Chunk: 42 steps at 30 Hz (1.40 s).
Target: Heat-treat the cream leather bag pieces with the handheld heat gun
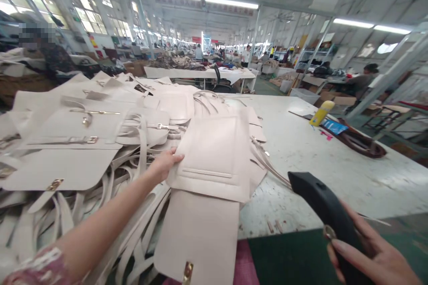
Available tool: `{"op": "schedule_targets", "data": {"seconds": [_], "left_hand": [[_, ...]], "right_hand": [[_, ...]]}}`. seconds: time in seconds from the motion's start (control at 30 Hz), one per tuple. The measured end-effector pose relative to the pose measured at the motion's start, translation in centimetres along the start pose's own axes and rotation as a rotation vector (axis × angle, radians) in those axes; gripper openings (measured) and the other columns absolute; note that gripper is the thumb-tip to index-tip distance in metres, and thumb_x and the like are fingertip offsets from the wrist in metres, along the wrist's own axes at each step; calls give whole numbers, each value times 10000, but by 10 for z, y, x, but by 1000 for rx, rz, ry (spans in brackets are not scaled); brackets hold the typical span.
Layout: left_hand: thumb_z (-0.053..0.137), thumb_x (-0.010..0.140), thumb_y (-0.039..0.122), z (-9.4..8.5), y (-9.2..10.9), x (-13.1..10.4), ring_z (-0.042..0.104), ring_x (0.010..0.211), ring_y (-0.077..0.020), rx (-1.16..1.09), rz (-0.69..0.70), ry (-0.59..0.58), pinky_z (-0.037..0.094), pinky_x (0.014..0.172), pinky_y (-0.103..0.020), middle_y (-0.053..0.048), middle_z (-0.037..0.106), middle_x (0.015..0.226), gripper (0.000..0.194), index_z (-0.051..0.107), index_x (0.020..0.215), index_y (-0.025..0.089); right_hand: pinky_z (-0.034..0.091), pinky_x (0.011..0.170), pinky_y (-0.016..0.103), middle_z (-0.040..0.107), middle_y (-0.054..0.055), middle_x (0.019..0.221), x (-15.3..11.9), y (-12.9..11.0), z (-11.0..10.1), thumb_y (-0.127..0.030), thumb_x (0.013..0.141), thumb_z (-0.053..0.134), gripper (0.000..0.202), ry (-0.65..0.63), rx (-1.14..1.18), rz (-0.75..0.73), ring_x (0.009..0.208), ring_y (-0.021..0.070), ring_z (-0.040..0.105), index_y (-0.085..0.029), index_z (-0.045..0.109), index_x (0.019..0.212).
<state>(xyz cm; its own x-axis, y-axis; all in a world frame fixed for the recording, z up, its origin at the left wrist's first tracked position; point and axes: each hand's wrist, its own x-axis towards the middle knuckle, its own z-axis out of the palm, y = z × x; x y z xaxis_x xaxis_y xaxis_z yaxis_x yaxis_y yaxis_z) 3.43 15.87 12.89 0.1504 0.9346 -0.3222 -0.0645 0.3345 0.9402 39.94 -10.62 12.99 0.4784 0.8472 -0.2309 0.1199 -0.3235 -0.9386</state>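
Observation:
A pale beige leather bag piece [210, 151] lies in front of me, its long flap [200, 231] hanging down toward my lap with a gold clasp [187, 272] near its end. My left hand [166, 162] pinches the left edge of this piece, thumb on top. At the lower right, my right hand [371, 249] is wrapped round a black curved handheld tool [321, 200], whose blunt end points up and left toward the bag piece without touching it. Thin beige straps [274, 171] stretch from the piece's right side toward the tool's tip.
Many similar beige bag pieces [76, 129] with straps and gold buckles are heaped on the left. On the white table [321, 160], a yellow bottle [322, 113], a blue packet [335, 127], pink clips [325, 135] and a brown strap coil [363, 144] lie at right. People work farther back.

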Motion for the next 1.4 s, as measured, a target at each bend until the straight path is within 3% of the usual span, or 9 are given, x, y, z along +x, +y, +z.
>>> {"op": "schedule_targets", "data": {"seconds": [0.1, 0.2, 0.43, 0.67, 0.83, 1.03, 1.17, 1.3, 1.4], "left_hand": [[648, 557, 118, -9, -62, 13, 593, 533, -173, -2, -74, 49, 474, 505, -264, -28, 648, 630, 372, 555, 918, 112], [675, 564, 161, -11, -92, 6, 603, 561, -171, -30, -95, 2, 466, 527, -256, -38, 663, 695, 400, 540, 938, 120], [689, 587, 212, -7, -103, -18, 622, 705, -196, -86, -77, -106, 479, 640, -276, -55, 672, 822, 464, 525, 1013, 134], [681, 557, 166, -9, -124, -27, 614, 674, -194, 77, -27, -37, 485, 636, -284, -29, 663, 784, 435, 531, 963, 135], [665, 562, 178, -11, -125, -26, 615, 675, -206, 83, -19, -26, 485, 637, -297, -32, 664, 787, 444, 531, 983, 135], [670, 554, 211, -11, -125, -27, 614, 711, -222, 96, 0, -12, 484, 650, -304, -53, 668, 840, 464, 542, 991, 121], [665, 557, 213, -9, -123, -27, 614, 726, -230, 124, 4, -2, 482, 662, -313, -56, 667, 833, 472, 536, 999, 112], [672, 541, 217, -7, -121, -28, 611, 701, -223, 146, 18, 14, 480, 650, -307, -48, 668, 813, 457, 550, 971, 119], [665, 534, 208, -7, -121, -29, 607, 672, -216, 148, 11, 22, 478, 643, -306, -50, 667, 793, 452, 553, 961, 111]], "right_hand": [[453, 365, 284, 608, -31, 509, 3, 3, 21, -457, 668, 655, 896, -161, 25, 42, 394, 190, 543, -303, 121, 1370], [433, 362, 267, 595, -38, 529, 5, 6, 42, -434, 691, 629, 882, -285, -12, 46, 391, 170, 525, -282, 98, 1379], [367, 351, 180, 586, -31, 616, 7, 31, 102, -274, 625, 638, 831, -624, 148, 160, 396, 93, 480, -225, 243, 1353], [422, 313, 201, 564, -77, 473, 46, 11, 144, -140, 668, 542, 786, -647, 64, 105, 328, 106, 475, -256, 200, 1366], [418, 326, 202, 585, -68, 487, 60, -14, 123, -210, 707, 577, 756, -461, 2, -9, 342, 112, 484, -282, 207, 1362], [408, 322, 193, 599, -24, 583, 30, 30, 64, -348, 663, 637, 879, -597, 213, 167, 351, 103, 487, -228, 137, 1376], [378, 323, 166, 589, 1, 692, 19, 51, 78, -330, 586, 682, 857, -655, 281, 191, 387, 86, 502, -196, 285, 1333], [389, 319, 192, 601, -24, 550, 32, 31, 99, -300, 671, 628, 849, -556, 127, 162, 338, 101, 478, -207, 159, 1372], [401, 331, 218, 586, -41, 463, 38, 20, 91, -314, 714, 596, 848, -476, 47, 93, 328, 125, 480, -221, 83, 1383]]}}
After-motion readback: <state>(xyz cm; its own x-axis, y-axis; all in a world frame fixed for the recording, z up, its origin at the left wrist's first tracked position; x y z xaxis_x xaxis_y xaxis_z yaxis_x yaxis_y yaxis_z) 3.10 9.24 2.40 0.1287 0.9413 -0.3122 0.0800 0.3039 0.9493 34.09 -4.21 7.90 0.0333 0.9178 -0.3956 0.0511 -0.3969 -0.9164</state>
